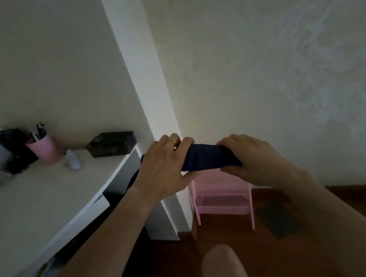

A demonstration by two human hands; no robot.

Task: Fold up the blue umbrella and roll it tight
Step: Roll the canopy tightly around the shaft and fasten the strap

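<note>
head | both hands grip blue umbrella (208,158) | its ends hidden under left hand (164,165), right hand (247,154)

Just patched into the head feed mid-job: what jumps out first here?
Centre frame, both hands hold the dark blue umbrella in mid-air as a compact bundle: the left hand grips one end, the right hand the other. Directly below them a pink rack stands on the wooden floor against the wall. To the left, a white desk carries a pink cup of pens and a black box.
</note>
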